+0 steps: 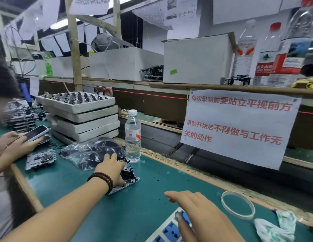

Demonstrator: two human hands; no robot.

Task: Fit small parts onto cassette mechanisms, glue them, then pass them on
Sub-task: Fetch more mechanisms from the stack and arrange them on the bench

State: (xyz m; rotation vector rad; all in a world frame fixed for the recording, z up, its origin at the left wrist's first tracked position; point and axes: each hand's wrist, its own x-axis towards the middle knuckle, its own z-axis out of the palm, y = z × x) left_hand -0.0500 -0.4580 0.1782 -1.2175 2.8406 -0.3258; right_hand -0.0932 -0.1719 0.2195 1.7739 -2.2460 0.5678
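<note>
A cassette mechanism, a metal frame with black parts, lies on the green mat left of centre. My left hand, with a dark bead bracelet on the wrist, grips it from above, fingers curled over its top. My right hand hovers at the lower middle with relaxed fingers and holds nothing; it is above a white and blue power strip. A clear plastic bag of small black parts lies just behind my left hand. Another mechanism rests on the mat at the left.
A water bottle stands right behind the held mechanism. Grey trays of mechanisms are stacked at the back left. Another person's hands hold a phone at the left edge. A white ring and crumpled cloth lie at the right.
</note>
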